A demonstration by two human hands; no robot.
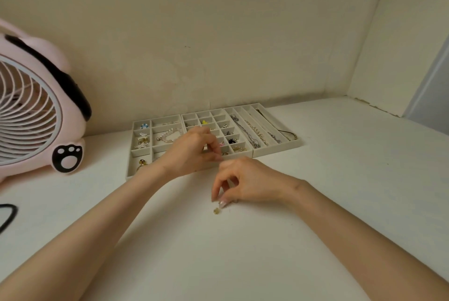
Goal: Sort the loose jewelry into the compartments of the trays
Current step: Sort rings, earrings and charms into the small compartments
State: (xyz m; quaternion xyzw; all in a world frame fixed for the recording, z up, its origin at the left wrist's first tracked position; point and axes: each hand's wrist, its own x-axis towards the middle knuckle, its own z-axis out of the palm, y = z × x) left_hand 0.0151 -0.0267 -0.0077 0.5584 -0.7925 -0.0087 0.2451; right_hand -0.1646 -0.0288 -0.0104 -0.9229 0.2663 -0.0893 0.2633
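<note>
By rt fingers (222,203): sm. gold charm (216,211)

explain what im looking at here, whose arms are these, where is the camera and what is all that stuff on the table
There is no machine here. These are a person's two bare arms, seen by one camera worn on their head, which looks forward and down. On the white table three grey trays sit side by side near the wall. Their compartments hold small jewelry, a pearl bracelet and, in the long slots on the right, chains. The left hand hovers over the trays with curled fingers; whether it holds anything is hidden. The right hand reaches down to a small gold piece on the table; I cannot tell if it is gripped. A pink fan stands at the left.
</note>
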